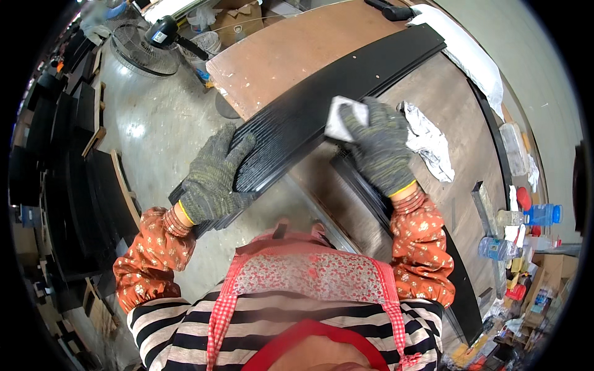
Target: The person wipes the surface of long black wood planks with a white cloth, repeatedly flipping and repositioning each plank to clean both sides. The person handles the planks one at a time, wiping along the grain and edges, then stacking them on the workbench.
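A long black panel (322, 96) with ridged stripes toward its left end lies slantwise across the bench and juts past its edge. On its near left end rests my left hand (216, 176), in a grey-green knit glove, fingers stretched out with the thumb apart. Further along, my right hand (380, 145), gloved alike, grips a white pad (338, 119) against the panel's near edge; motion blurs the pad slightly. A crumpled white cloth (428, 141) lies just right of that hand. Below it a stack of dark strips (362, 185) is partly covered.
A brown board (278, 59) lies beyond the panel. A floor fan (145, 49) stands at far left, near stacked black panels (80, 185). Along the right are a metal bar (489, 216), plastic bottles (495, 247) and cluttered boxes. White sheeting (464, 55) drapes the far right edge.
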The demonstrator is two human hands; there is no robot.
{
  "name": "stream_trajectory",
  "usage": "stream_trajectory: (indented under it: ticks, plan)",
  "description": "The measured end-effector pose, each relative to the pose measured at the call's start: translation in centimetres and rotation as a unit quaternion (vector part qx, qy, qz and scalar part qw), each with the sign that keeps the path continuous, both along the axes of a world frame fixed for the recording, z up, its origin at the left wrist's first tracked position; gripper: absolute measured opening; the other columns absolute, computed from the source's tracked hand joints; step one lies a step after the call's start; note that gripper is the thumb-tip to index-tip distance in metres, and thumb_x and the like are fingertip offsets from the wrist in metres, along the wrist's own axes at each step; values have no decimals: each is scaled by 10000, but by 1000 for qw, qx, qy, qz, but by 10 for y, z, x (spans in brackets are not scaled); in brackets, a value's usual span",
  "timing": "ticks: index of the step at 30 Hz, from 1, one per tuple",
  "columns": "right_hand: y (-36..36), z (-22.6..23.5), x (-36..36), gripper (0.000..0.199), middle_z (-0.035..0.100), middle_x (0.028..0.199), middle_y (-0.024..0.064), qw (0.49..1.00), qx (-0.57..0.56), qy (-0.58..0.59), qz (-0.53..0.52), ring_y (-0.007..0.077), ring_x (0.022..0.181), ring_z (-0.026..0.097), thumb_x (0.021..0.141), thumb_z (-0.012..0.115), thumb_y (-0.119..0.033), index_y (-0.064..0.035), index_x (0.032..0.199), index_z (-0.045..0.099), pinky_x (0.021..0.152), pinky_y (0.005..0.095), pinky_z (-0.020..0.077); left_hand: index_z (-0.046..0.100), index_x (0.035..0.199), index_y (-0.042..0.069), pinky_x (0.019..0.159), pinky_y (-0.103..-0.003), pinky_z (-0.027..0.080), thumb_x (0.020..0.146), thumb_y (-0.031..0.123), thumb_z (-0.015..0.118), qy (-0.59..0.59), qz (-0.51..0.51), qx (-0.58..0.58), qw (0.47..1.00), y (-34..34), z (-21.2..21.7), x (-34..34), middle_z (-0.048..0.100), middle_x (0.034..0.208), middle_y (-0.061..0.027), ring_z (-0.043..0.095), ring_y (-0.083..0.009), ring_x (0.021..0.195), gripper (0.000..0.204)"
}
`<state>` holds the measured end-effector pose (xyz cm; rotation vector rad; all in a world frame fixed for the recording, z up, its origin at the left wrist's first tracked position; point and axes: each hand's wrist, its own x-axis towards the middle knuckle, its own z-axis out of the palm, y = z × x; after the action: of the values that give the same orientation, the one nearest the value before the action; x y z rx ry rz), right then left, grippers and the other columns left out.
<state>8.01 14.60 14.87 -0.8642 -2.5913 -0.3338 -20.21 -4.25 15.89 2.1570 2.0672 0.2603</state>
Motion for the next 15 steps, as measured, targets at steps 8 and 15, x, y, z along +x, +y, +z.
stream_trajectory:
  ticks: [8, 15]
  plan:
    - [19, 8, 21, 651, 541, 1307, 209, 998, 10, 5, -68, 392, 1190, 520, 823, 711, -385, -212, 1418, 515, 983, 524, 401, 381, 1499, 122, 1146, -517, 294, 682, 503, 798, -3, -13, 14, 1000, -1, -3, 0, 280, 1526, -320, 327, -499, 1385, 993]
    - [-31, 1, -27, 708, 591, 1118, 233, 971, -132, 140, -140, 374, 955, 610, 782, 744, -400, -125, 1395, 520, 787, 470, 519, 383, 1488, 74, 1119, -533, 310, 907, 442, 609, 5, -25, 32, 999, -2, -3, 2, 300, 1505, -340, 362, -515, 1348, 724]
